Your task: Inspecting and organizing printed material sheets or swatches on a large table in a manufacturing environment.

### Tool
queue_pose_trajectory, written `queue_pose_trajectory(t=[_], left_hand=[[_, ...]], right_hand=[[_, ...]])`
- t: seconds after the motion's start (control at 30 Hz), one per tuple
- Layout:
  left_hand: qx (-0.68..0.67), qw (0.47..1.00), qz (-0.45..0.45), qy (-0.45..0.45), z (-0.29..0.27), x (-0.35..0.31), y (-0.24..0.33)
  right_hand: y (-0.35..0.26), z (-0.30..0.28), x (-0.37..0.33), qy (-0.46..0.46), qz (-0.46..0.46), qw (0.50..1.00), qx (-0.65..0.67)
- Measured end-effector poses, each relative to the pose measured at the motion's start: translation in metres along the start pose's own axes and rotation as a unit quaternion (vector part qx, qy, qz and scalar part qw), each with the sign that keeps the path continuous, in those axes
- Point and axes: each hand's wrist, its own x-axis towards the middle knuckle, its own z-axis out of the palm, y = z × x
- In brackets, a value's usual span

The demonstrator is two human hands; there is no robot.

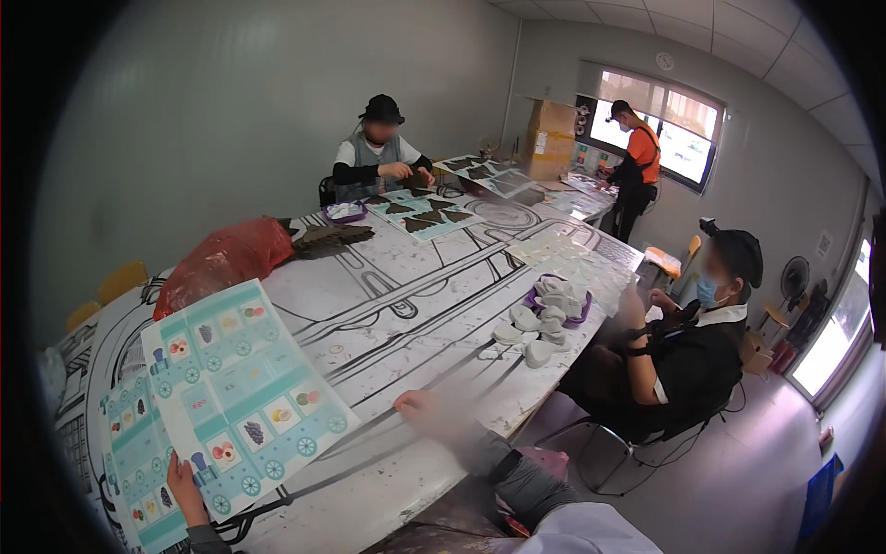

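Note:
My left hand [187, 487] is closed on the lower edge of a large printed sheet [293, 377], with its thumb over the print. The sheet is white and teal, with train wagons, wheels and small fruit pictures. It lies tilted at the near left of the table. Beside it, partly overlapped, is a similar printed sheet [129, 406]. My right hand [432, 415] is over the table, to the right of the sheet and apart from it. Motion smears its fingers, so what they do is unclear.
The table [406, 355] has black line drawings. On it lie a red plastic bag [226, 263], brown clay-like pieces [334, 240], and a purple tray [580, 319] with grey-white pieces. People work at the far side [380, 157], on the right [683, 342] and by the window [639, 157].

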Motion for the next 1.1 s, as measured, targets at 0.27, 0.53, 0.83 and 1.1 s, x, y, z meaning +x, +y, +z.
queue_pose_trajectory(t=[0.27,0.53,0.83,1.1], left_hand=[[-0.049,0.998,0.012,0.032,0.016,-0.012,0.023],[0.001,1.0,0.004,0.018,0.009,-0.008,0.018],[-0.017,1.0,0.002,0.01,0.004,0.002,-0.004],[-0.024,1.0,0.004,0.016,0.004,-0.004,0.003]], right_hand=[[0.006,0.0,0.0,0.014,-0.02,1.0,-0.001],[-0.015,-0.007,-0.004,-0.008,0.015,1.0,0.008],[0.007,0.0,0.001,0.009,-0.003,1.0,-0.023],[-0.011,-0.004,0.0,-0.008,0.011,1.0,-0.024]])
